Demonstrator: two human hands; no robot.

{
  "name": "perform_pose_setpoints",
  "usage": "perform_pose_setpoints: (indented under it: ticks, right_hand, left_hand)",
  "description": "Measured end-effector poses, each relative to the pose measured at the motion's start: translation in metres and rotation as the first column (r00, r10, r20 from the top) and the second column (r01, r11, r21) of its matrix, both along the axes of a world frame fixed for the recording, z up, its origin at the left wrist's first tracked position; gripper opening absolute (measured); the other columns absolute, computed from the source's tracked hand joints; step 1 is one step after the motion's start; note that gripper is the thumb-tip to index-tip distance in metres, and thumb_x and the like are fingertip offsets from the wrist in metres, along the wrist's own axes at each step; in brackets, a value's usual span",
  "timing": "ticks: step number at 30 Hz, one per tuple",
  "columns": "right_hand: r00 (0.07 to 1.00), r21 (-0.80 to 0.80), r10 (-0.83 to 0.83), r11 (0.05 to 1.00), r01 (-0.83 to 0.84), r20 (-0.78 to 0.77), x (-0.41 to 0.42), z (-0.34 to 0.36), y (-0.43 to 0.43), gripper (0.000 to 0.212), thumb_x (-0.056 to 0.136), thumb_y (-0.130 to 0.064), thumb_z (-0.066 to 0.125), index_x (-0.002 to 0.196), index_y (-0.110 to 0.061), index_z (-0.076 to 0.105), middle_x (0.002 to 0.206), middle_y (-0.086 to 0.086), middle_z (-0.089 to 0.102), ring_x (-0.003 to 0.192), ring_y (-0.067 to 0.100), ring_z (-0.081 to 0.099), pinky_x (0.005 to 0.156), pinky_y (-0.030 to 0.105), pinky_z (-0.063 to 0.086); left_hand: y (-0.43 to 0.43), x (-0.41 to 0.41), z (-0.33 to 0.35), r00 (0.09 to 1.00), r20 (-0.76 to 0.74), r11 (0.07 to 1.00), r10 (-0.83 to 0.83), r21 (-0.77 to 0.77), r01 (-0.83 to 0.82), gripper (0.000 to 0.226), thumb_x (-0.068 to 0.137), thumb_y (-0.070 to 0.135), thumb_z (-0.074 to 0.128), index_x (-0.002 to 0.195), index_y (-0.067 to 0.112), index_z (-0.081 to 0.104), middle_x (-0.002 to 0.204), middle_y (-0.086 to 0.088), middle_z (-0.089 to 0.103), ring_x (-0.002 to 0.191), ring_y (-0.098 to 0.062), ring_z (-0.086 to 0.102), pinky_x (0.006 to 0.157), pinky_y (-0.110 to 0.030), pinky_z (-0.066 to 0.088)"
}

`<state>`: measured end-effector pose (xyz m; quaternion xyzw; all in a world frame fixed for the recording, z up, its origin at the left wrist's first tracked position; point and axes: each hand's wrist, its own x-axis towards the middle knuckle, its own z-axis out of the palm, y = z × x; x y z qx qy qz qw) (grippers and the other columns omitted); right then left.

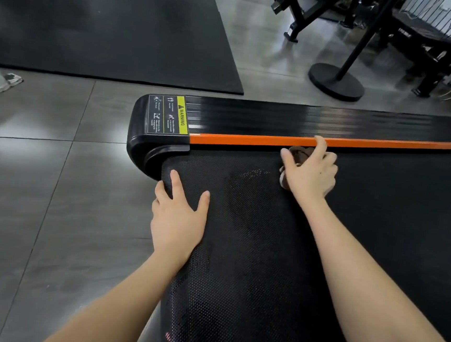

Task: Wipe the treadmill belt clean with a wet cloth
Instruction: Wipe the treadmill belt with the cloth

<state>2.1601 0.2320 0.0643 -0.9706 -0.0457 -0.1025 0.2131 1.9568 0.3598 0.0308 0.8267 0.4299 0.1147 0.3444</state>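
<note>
The black textured treadmill belt [253, 241] runs from the lower middle toward the right. My right hand [311, 173] grips a bunched brown cloth [299, 154] and holds it on the belt right beside the orange side rail [249, 140]. Most of the cloth is hidden under my fingers. My left hand [178, 218] lies flat, fingers spread, on the belt's rounded rear end, with fingertips over its edge. A damp-looking patch shows on the belt between my two hands.
A black end cap with a yellow warning label [169, 115] closes the treadmill's rear corner. Grey floor tiles [54, 183] lie to the left, a black rubber mat [109, 24] behind. A round-based stand [336, 81] and gym equipment frames [421, 38] stand at the back right.
</note>
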Motion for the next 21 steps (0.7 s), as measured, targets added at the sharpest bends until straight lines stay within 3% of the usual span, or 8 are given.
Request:
perform_pose_setpoints:
  ticks: [5, 11, 16, 21]
  right_hand:
    - [0.989, -0.190, 0.144, 0.972, -0.136, 0.030, -0.003, -0.012, -0.016, 0.070, 0.082, -0.064, 0.055, 0.138, -0.024, 0.042, 0.136, 0.016, 0.041, 0.116, 0.036, 0.043, 0.095, 0.046, 0.037]
    - [0.988, -0.023, 0.130, 0.991, -0.133, -0.087, -0.006, -0.004, 0.019, 0.055, 0.087, -0.058, 0.052, 0.122, -0.015, 0.057, 0.115, 0.021, 0.057, 0.106, 0.037, 0.052, 0.089, 0.038, 0.040]
    - [0.922, -0.004, 0.388, 0.922, -0.388, 0.016, -0.068, -0.016, 0.074, 0.049, 0.087, -0.056, 0.054, 0.120, -0.020, 0.058, 0.109, 0.012, 0.054, 0.099, 0.028, 0.052, 0.077, 0.032, 0.038]
    - [0.904, 0.041, 0.420, 0.905, -0.423, 0.076, -0.058, -0.019, 0.082, 0.050, 0.089, -0.052, 0.055, 0.125, -0.016, 0.051, 0.111, 0.009, 0.055, 0.100, 0.023, 0.051, 0.077, 0.026, 0.034]
  left_hand:
    - [0.000, 0.001, -0.001, 1.000, 0.009, 1.000, -0.002, 0.005, 0.002, 0.079, 0.090, 0.059, 0.038, 0.152, 0.024, 0.003, 0.154, -0.012, 0.013, 0.132, -0.035, 0.030, 0.095, -0.047, 0.041]
    - [-0.002, 0.001, 0.000, 1.000, -0.004, 1.000, 0.009, 0.017, -0.009, 0.078, 0.091, 0.058, 0.039, 0.152, 0.022, 0.005, 0.154, -0.014, 0.014, 0.131, -0.036, 0.031, 0.095, -0.048, 0.041]
    - [-0.003, 0.002, 0.003, 1.000, -0.008, 1.000, 0.009, 0.009, -0.009, 0.077, 0.092, 0.056, 0.040, 0.152, 0.021, 0.005, 0.154, -0.015, 0.014, 0.132, -0.035, 0.030, 0.096, -0.046, 0.039]
    - [-0.002, 0.002, 0.001, 1.000, 0.009, 1.000, 0.011, 0.010, -0.011, 0.074, 0.094, 0.053, 0.038, 0.151, 0.020, 0.004, 0.154, -0.015, 0.013, 0.133, -0.035, 0.029, 0.099, -0.045, 0.037]
